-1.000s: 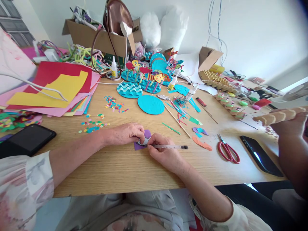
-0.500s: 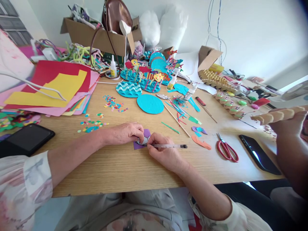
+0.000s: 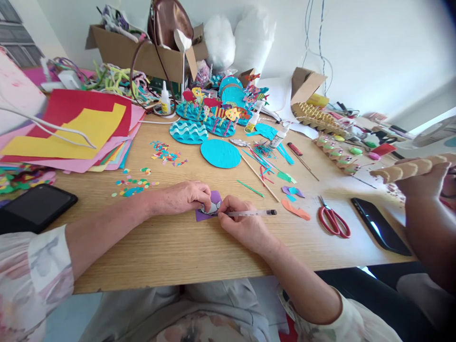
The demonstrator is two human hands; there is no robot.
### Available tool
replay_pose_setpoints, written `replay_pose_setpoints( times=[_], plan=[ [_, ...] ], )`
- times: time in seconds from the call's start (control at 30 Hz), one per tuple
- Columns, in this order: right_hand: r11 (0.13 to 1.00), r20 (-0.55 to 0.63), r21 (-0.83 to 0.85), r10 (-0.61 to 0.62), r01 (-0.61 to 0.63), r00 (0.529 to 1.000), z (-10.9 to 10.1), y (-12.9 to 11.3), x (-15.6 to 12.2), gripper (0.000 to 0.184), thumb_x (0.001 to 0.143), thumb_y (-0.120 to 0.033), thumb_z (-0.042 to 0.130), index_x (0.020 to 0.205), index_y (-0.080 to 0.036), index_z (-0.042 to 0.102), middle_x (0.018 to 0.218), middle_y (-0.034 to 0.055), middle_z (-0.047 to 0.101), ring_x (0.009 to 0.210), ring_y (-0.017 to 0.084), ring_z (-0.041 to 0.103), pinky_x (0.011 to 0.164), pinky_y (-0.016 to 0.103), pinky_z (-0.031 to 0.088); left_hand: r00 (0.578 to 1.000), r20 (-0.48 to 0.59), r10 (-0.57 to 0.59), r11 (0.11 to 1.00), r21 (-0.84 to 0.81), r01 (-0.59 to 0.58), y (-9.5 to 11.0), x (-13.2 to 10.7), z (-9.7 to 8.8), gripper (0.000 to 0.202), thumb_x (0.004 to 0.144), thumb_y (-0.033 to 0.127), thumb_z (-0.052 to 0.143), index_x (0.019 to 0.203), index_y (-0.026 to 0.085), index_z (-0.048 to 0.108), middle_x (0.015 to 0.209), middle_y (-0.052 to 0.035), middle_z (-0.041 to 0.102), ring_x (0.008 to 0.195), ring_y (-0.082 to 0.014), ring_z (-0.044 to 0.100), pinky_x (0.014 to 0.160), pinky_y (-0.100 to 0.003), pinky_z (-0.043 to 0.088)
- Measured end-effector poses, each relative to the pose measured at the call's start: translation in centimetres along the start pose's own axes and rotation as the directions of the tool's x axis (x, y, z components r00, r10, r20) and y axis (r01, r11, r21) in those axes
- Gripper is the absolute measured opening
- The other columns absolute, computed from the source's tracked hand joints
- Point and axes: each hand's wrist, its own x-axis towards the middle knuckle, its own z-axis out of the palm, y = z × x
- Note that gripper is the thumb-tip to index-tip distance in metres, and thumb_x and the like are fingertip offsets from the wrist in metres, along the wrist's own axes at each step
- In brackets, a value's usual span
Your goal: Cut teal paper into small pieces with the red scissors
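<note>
My left hand (image 3: 185,195) presses a small grey fish-shaped template (image 3: 213,207) down on a piece of purple paper (image 3: 207,212) on the wooden table (image 3: 185,247); its fingers are curled over the template. My right hand (image 3: 245,227) pinches a clear pen (image 3: 251,213), with its tip at the template's edge and its black end pointing right. Both hands meet over the purple paper near the table's front edge.
Red scissors (image 3: 333,221), an orange paper scrap (image 3: 295,209) and a black phone (image 3: 380,226) lie to the right. Another phone (image 3: 35,206) lies left. Coloured paper sheets (image 3: 76,128), turquoise discs (image 3: 221,153), glue bottles and boxes fill the back. Another person's hand (image 3: 425,183) holds a cardboard piece at right.
My hands stay on the purple paper and template; the pen barely shifts. The view has drifted slightly, so everything sits a little further left.
</note>
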Motion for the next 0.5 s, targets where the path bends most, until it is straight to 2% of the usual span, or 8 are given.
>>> replay_pose_setpoints(
  times=[0.23,0.5],
  plan=[
    [1.0,-0.005,-0.009,0.009,-0.009,1.0,0.0,0.2,0.1,0.009,0.067,-0.011,0.048,0.062,-0.019,0.046,0.052,-0.0045,0.047,0.047,0.008,0.038,0.045,0.019,0.028,1.0,-0.011,0.014,0.999,0.044,-0.014,0.1,0.1,0.0,0.026,0.086,0.013,0.041,0.074,0.017,0.064,0.082,-0.002,0.056,0.08,-0.0129,0.052,0.073,-0.023,0.039],
    [1.0,0.031,0.006,0.021,-0.021,0.999,-0.2,0.1,0.3,0.008,0.066,-0.011,0.047,0.062,-0.018,0.048,0.053,-0.0051,0.047,0.047,0.007,0.038,0.044,0.018,0.027,0.998,0.024,0.058,0.99,0.128,-0.06,1.4,0.3,-0.6,0.026,0.087,0.011,0.041,0.075,0.019,0.064,0.084,-0.0029,0.061,0.082,-0.0149,0.05,0.075,-0.025,0.039]
  ],
)
